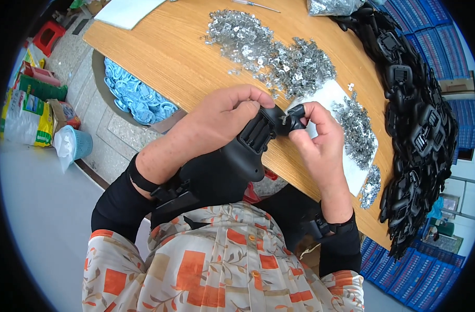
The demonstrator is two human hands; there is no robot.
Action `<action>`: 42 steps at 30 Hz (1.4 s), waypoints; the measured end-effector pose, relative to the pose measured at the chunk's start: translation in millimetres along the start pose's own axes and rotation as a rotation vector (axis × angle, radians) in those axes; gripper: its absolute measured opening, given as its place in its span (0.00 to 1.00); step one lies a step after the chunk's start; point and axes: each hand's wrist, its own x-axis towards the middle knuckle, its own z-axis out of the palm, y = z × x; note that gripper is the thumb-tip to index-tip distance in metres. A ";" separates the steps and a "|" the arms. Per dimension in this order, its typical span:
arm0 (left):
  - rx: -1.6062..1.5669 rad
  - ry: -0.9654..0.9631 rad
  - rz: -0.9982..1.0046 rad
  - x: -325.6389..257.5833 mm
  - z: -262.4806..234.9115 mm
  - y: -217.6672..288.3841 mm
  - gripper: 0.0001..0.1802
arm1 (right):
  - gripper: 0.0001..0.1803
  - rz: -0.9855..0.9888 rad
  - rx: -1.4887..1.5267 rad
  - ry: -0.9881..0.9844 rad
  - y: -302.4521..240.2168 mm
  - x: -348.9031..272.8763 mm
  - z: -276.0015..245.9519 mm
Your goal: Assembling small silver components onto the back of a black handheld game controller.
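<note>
Both hands work one large black moulded plastic housing [232, 161] held over the wooden tabletop [185, 57] edge.
Left hand [216, 122] is clenched around the housing's ribbed top; right hand [318, 138] pinches its small black plastic end piece [294, 117] between fingertips, beside a heap of small silver metal clips [279, 52].

matt black plastic housing [232, 161], shiny metal clips [279, 57]
</note>
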 end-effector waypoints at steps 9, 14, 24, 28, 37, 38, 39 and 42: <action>0.106 0.061 0.085 -2.6 1.0 -7.3 0.14 | 0.16 -0.280 -0.338 0.051 0.3 -5.6 15.3; 0.077 0.070 0.059 -4.6 1.4 -8.9 0.14 | 0.16 -0.253 -0.323 0.052 0.7 -7.8 17.8; 0.088 0.090 0.055 -6.9 3.2 -11.1 0.15 | 0.16 -0.221 -0.323 0.022 -3.5 -8.8 17.7; 0.111 0.099 0.061 -7.1 4.4 -10.9 0.14 | 0.17 -0.245 -0.404 -0.002 -6.6 -8.7 17.7; 0.100 0.092 0.089 -10.1 7.9 -10.9 0.14 | 0.17 -0.082 -0.388 -0.020 -22.8 -11.0 12.2; -0.023 0.067 0.049 -10.9 7.1 -10.8 0.15 | 0.17 -0.027 -0.274 0.046 -23.3 -13.1 10.3; -0.023 0.062 0.052 -12.0 7.4 -8.9 0.15 | 0.17 -0.055 -0.339 0.063 -23.0 -15.4 5.0; -0.254 0.024 0.048 -19.6 10.7 1.2 0.16 | 0.16 0.184 0.166 0.147 -14.7 -29.1 7.7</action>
